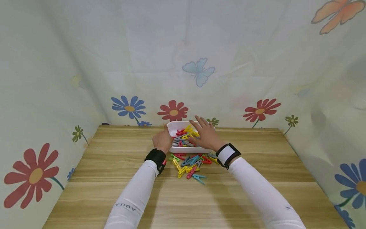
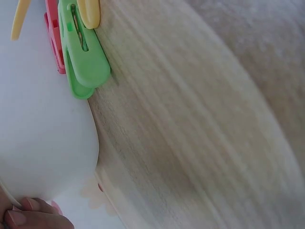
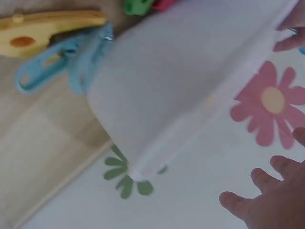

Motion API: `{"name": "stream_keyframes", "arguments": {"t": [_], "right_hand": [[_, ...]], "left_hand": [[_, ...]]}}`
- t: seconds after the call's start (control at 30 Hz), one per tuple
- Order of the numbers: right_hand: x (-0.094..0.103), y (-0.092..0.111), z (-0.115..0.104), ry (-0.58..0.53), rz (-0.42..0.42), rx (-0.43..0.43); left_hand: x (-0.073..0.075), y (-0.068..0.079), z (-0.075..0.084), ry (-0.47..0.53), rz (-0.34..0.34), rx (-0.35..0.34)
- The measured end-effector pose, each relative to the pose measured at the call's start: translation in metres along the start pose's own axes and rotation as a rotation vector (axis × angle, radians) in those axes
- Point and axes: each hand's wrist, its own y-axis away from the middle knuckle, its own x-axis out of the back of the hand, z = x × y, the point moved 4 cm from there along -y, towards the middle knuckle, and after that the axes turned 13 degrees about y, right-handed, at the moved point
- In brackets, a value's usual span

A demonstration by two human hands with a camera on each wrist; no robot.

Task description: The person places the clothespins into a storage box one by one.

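Observation:
A white plastic bin (image 1: pixel 184 149) holds a mix of colored clothespins (image 1: pixel 186 135). My left hand (image 1: pixel 163 140) grips the bin's left end, its fingers (image 2: pixel 40 219) curled over the rim in the left wrist view. Over the bin's right side, my right hand (image 1: pixel 206 135) is spread with nothing in its grasp; the fingers (image 3: pixel 267 179) fan out above the rim in the right wrist view. More clothespins (image 1: pixel 191 164) lie in a loose pile against the bin's front. A green clothespin (image 2: pixel 86 57) and a blue clothespin (image 3: pixel 66 59) touch or overlap the bin wall in the wrist views.
The bin stands at the back of a wood-grain table (image 1: pixel 120 178), close to a flower-print cloth backdrop (image 1: pixel 160 79). Similar cloth hangs on the left and right. One light blue clothespin (image 1: pixel 198 178) lies nearest the table's front.

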Motion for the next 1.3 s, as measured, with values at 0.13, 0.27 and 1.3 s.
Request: {"name": "stream_keyframes", "arguments": {"t": [0.13, 0.27, 1.3], "right_hand": [[0.026, 0.008, -0.003, -0.046, 0.052, 0.027], [0.049, 0.022, -0.006, -0.042, 0.099, 0.049], [0.004, 0.144, -0.038, -0.036, -0.073, 0.204]], "left_hand": [[0.001, 0.000, 0.000, -0.002, -0.005, 0.009], [0.002, 0.000, 0.000, -0.001, -0.010, 0.023], [0.001, -0.002, 0.001, -0.007, -0.003, 0.027]]}}
